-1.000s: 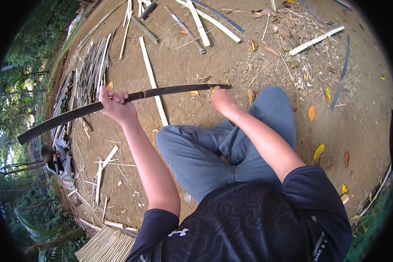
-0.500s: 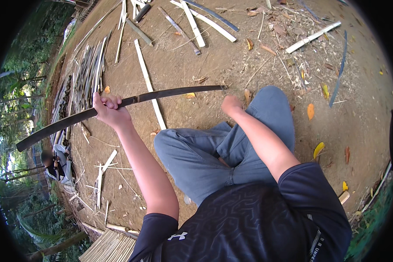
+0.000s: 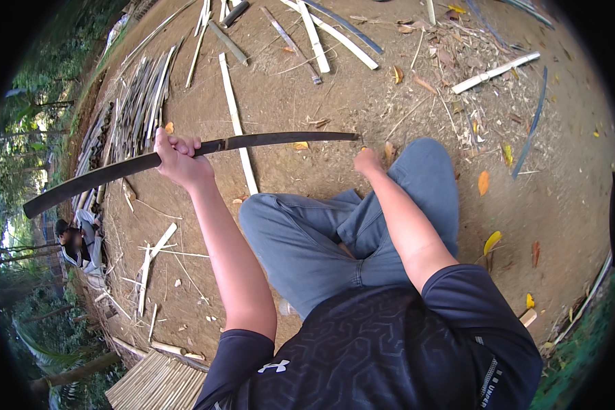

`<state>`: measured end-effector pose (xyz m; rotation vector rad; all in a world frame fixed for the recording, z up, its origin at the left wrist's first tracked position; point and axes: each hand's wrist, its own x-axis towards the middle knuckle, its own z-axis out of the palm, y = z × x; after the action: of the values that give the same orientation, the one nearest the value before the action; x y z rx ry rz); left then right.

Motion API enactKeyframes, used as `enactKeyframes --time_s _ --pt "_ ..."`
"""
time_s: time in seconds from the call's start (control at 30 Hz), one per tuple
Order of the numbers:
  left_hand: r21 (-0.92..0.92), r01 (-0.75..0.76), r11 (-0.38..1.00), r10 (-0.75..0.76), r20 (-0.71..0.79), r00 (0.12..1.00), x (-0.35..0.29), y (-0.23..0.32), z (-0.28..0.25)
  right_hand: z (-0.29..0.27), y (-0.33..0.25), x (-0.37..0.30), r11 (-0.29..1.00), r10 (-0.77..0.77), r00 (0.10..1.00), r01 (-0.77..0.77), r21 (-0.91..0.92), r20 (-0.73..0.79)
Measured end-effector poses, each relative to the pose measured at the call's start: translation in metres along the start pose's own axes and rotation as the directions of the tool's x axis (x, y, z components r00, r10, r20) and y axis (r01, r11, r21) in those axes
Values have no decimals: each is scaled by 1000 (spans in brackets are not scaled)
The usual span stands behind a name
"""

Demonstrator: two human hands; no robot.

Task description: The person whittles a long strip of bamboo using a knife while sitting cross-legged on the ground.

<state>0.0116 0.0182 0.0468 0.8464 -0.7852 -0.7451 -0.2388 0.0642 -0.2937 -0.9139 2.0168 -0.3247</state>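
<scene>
A long, dark, slightly curved strip [image 3: 273,139], apparently split bamboo, is held up across the front of me. My left hand [image 3: 186,167] is closed around it left of its middle, and its wider end reaches far out to the left. Close to the narrow right end, my right hand [image 3: 367,162] is closed in front of my bent knee. Something small and dark shows between that hand and the strip's tip, too small to name. Beyond the strip, a pale split strip [image 3: 232,113] lies on the ground, partly crossed by it.
Several thin strips [image 3: 137,102] are piled at the left. Pale slats [image 3: 314,41] lie ahead, and another pale piece [image 3: 495,72] lies among shavings at the right. A person [image 3: 82,239] sits at the far left. A slatted bamboo surface [image 3: 154,386] stands at the lower left.
The view has shifted slightly. My left hand and the strip sit a little farther right and higher in the picture. Both hands stay closed.
</scene>
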Motion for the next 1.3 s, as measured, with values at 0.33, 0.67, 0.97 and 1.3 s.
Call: enactKeyframes --time_s 0.33,0.67,0.97,1.3 --pt "-48 -18 999 19 18 1000 -6 -6 19 19 24 -10 653 115 838 -468 595 533" --pt "-56 -54 997 54 -12 998 -6 -5 23 -112 -50 -169 725 -205 979 161 669 -14" --pt "-87 -33 996 30 -32 999 8 -18 31 -309 -46 -432 -503 -336 -796 603 -619 -503" --pt "-54 -30 998 27 -51 998 7 -17 36 -298 -40 -475 -412 -128 -991 80 -908 -29"
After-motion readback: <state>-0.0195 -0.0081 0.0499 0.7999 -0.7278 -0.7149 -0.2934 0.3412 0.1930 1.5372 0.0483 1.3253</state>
